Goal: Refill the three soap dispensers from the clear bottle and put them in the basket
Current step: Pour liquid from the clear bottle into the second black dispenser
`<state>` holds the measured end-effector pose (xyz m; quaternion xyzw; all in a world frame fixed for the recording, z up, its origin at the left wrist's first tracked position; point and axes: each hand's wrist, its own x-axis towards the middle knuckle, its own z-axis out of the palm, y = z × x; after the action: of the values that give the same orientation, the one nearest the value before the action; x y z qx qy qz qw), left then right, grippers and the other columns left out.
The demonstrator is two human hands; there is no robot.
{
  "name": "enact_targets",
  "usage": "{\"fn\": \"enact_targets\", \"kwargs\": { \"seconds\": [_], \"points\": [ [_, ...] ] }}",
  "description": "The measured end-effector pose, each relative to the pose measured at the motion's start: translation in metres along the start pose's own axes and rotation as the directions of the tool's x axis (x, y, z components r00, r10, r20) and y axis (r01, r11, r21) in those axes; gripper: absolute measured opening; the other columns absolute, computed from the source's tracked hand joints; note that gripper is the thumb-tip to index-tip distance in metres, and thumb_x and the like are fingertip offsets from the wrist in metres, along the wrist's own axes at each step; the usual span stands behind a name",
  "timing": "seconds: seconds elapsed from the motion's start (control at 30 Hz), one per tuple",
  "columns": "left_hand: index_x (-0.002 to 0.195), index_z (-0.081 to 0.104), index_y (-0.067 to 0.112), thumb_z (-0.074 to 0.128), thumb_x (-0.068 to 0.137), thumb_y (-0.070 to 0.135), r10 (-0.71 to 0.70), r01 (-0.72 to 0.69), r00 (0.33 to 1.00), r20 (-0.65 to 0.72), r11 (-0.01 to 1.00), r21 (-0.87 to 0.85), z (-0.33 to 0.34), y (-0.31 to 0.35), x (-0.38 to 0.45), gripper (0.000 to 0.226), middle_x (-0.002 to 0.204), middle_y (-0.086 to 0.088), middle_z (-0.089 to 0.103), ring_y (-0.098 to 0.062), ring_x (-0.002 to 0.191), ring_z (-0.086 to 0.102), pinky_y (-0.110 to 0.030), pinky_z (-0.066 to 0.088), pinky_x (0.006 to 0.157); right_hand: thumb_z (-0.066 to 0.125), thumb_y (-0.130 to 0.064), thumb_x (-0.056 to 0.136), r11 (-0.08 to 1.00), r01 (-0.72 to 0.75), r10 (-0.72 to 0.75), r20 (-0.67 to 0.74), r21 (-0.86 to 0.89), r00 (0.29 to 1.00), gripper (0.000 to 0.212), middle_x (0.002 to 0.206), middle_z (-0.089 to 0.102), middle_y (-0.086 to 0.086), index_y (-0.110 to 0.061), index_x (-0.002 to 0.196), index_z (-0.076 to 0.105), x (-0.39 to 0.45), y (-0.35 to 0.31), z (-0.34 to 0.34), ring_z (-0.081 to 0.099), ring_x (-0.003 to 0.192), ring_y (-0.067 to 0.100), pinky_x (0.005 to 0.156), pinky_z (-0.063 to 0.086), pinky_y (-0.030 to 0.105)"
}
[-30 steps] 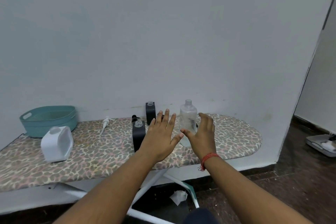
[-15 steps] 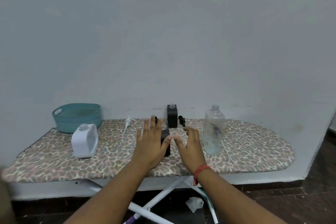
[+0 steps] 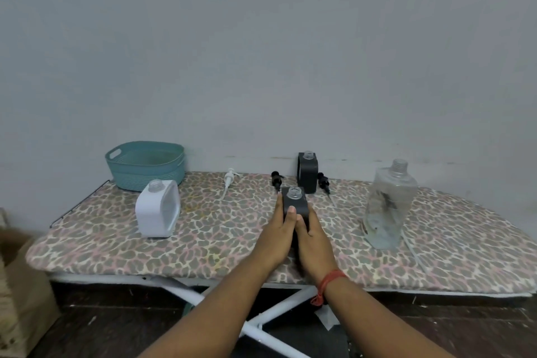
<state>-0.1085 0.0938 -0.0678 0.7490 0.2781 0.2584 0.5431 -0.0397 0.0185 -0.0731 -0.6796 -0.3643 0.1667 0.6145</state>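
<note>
Left hand (image 3: 277,237) and right hand (image 3: 315,241) clasp the near black dispenser (image 3: 295,203) (pump off, neck open) at mid-table (image 3: 218,241); refilling seems about to start, calling for the clear bottle (image 3: 388,206), standing well to the right

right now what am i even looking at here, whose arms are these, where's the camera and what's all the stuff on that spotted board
The camera sits on a person's head, looking forward and down, so the two bare arms are their own. The left hand and right hand both grip a black square soap dispenser with its pump off. It stands on a leopard-print ironing board. Also there: a second black dispenser, a white dispenser, a teal basket, a tall clear bottle, one loose white pump and two black pumps.
</note>
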Motion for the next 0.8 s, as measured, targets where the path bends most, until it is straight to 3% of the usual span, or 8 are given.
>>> {"fn": "enact_targets", "kwargs": {
  "seconds": [0.1,0.2,0.57,0.73,0.8],
  "points": [
    [0.157,0.011,0.048,0.030,0.104,0.057,-0.030,0.029,0.999,-0.021,0.997,-0.067,-0.004,0.000,0.002,0.057,0.158,0.005,0.040,-0.015,0.139,0.044,-0.040,0.034,0.117,0.042,-0.037,0.105,1.000,0.014,-0.014,-0.007,-0.010,1.000,0.040,0.134,0.059,-0.013,-0.038,0.145,0.044,0.001,-0.002,0.006,0.056,0.122,0.006,0.103,0.044,0.025],
    [0.159,0.010,0.044,0.029,0.106,0.053,-0.042,0.039,0.998,-0.036,0.995,-0.097,-0.016,0.003,-0.001,0.057,0.159,0.005,0.038,-0.014,0.140,0.042,-0.036,0.033,0.118,0.042,-0.037,0.105,0.999,0.027,-0.027,0.006,-0.020,1.000,0.040,0.136,0.059,-0.012,-0.038,0.145,0.044,0.000,-0.010,0.017,0.056,0.122,0.006,0.106,0.044,0.031],
    [0.157,0.018,0.045,0.026,0.108,0.046,-0.043,0.028,0.980,-0.193,0.996,-0.080,-0.120,-0.012,-0.020,0.049,0.153,0.004,0.043,-0.010,0.128,0.046,-0.028,0.036,0.106,0.045,-0.021,0.105,0.998,0.062,-0.064,0.141,0.015,0.988,0.045,0.135,0.059,-0.010,-0.034,0.147,0.043,-0.006,-0.045,0.116,0.056,0.119,0.006,0.100,0.043,0.021],
    [0.157,0.019,0.046,0.027,0.107,0.048,-0.070,0.051,0.975,-0.212,0.994,-0.096,-0.159,-0.026,-0.027,0.050,0.155,0.008,0.041,-0.015,0.139,0.043,-0.035,0.034,0.116,0.046,-0.020,0.104,0.998,0.064,-0.067,0.169,0.025,0.983,0.045,0.135,0.060,-0.011,-0.038,0.145,0.043,-0.008,-0.049,0.156,0.057,0.119,0.006,0.106,0.044,0.030],
    [0.154,0.022,0.052,0.028,0.106,0.052,-0.078,0.058,0.976,-0.201,0.993,-0.100,-0.169,-0.031,-0.027,0.048,0.155,0.008,0.042,-0.015,0.138,0.044,-0.041,0.035,0.117,0.046,-0.018,0.103,0.998,0.065,-0.068,0.173,0.024,0.983,0.046,0.133,0.060,-0.012,-0.039,0.144,0.043,-0.010,-0.051,0.163,0.057,0.117,0.005,0.103,0.043,0.025]
  ]
}}
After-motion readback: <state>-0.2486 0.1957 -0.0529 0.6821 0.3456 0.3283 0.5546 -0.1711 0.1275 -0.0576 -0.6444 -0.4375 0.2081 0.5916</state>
